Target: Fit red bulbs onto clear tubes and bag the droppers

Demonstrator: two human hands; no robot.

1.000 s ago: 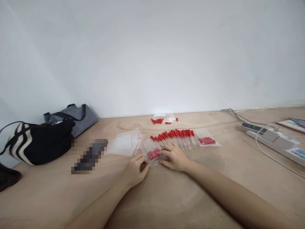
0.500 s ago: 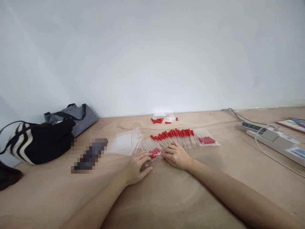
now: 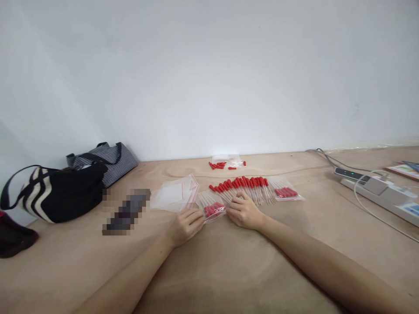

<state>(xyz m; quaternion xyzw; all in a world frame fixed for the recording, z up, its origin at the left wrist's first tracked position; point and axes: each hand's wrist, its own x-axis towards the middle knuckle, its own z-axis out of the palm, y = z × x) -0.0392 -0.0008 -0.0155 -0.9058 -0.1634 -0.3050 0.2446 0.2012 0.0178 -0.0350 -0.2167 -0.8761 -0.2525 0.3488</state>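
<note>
A clear zip bag (image 3: 209, 203) lies in front of me with several red-bulbed droppers inside, their bulbs toward its near, open-edge side. My left hand (image 3: 186, 226) has its fingers closed on the bag's near left corner. At the right corner, the curled fingers of my right hand (image 3: 244, 211) pinch the bag's edge; the thumb is hidden. Just beyond my right hand, a row of loose droppers (image 3: 250, 185) with pale tubes fans out, bulbs pointing away. A second filled zip bag (image 3: 287, 190) rests at the row's right end.
Flat zip bags (image 3: 170, 196) are stacked to the left. Loose red bulbs (image 3: 218, 165) lie near the wall beside another clear bag (image 3: 227, 159). A blurred dark object (image 3: 127, 211) and black and striped bags (image 3: 78, 192) stand left; a power strip (image 3: 382, 196) with cables is at right.
My left fingers have drawn off the bulbs to the bag's left corner and curled in. My right hand stays at the right edge. The view has shifted slightly.
</note>
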